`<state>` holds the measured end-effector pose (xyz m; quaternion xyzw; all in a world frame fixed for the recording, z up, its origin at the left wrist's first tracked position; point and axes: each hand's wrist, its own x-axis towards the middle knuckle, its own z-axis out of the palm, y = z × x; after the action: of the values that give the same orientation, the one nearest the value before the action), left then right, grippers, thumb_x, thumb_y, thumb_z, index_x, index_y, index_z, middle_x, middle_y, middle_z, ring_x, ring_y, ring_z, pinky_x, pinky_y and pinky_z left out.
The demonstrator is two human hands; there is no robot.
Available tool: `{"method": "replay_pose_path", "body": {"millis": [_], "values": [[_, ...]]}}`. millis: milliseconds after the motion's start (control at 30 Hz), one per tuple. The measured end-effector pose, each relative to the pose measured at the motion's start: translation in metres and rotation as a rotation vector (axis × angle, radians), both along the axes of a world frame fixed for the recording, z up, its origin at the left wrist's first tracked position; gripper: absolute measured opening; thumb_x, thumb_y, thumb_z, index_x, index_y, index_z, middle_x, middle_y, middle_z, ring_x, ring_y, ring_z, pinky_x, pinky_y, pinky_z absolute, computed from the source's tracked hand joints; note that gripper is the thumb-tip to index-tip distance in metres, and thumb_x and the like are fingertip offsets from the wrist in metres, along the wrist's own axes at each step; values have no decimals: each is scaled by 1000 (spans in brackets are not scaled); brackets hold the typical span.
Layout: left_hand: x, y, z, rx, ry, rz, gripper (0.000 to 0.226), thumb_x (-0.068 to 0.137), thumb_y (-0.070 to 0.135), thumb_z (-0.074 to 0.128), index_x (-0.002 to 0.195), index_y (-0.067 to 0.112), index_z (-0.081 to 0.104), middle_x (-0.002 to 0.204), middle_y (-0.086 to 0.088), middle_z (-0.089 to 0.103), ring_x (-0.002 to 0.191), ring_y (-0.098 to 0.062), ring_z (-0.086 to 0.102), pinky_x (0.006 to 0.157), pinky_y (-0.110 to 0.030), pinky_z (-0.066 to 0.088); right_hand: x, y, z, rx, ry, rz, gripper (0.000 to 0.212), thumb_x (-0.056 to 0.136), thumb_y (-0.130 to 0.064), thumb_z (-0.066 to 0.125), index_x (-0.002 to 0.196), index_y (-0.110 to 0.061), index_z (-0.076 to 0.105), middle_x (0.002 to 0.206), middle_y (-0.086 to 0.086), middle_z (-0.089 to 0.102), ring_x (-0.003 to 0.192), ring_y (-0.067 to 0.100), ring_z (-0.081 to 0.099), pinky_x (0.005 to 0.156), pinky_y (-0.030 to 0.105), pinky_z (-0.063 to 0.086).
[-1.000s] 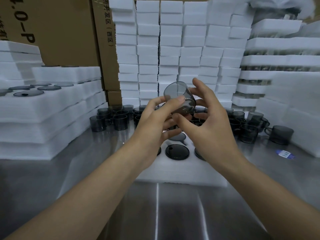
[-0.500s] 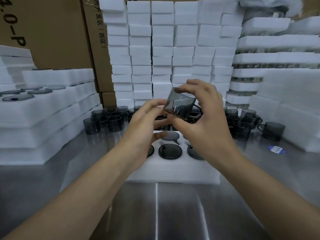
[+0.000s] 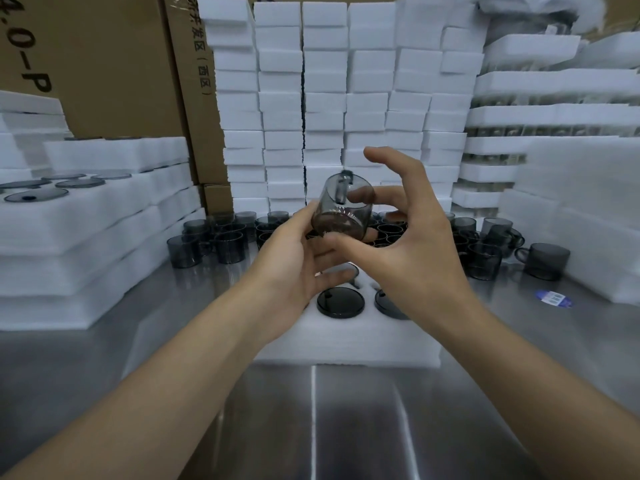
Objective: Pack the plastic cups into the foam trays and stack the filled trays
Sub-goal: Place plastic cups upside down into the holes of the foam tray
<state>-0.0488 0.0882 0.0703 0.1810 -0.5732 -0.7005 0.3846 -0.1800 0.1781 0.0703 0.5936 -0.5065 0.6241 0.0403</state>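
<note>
Left hand above the foam tray, fingers grasping the cup from its left. Cup's tipped sideways over the tray's far pockets, handle uppermost. Right hand, thumb under it, fingers splayed behind: gripping? Can't tell. It'll need turning to seat.
</note>
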Motion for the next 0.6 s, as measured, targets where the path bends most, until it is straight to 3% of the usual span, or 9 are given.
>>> {"method": "replay_pose_path", "body": {"millis": [100,200,300,400,500,600], "values": [[4,-4,-1,46,-38,151,35,113,31,47,102,15,76,99,-5,83,90,-20,81,72,-35,65,-5,-1,-1,46,30,-21,83,78,-27,91,143,-52,45,118,-17,72,117,-6,61,89,0,38],[12,-14,4,48,-50,187,43,109,52,49,118,18,75,109,-3,83,99,-19,81,77,-37,64,-6,-2,-2,81,63,-25,81,81,-23,89,145,-48,45,122,-16,71,123,-4,59,93,3,39],[17,-19,9,-40,-131,110,46,102,62,54,110,23,77,112,-4,82,98,-20,80,82,-39,61,-4,-3,-4,105,113,-2,81,82,-16,86,146,-45,45,124,-17,69,129,0,57,106,18,42],[22,-18,10,-45,-165,-15,43,100,60,56,95,24,80,106,-5,80,92,-22,78,88,-42,60,-2,-2,-3,131,188,35,82,82,-11,81,147,-45,44,128,-18,68,136,5,54,118,45,39],[27,-21,10,-30,-150,-115,34,97,50,63,93,21,81,98,-5,75,81,-21,72,82,-38,56,-2,-2,-3,155,202,90,87,83,-8,81,151,-45,42,134,-20,66,138,0,53,120,50,38],[27,-28,7,-82,-140,-92,22,86,44,75,96,25,80,98,-3,73,82,-19,70,78,-33,56,-5,-3,-5,187,216,72,94,84,-18,85,154,-56,35,142,-27,60,143,-2,47,120,53,36]]}}
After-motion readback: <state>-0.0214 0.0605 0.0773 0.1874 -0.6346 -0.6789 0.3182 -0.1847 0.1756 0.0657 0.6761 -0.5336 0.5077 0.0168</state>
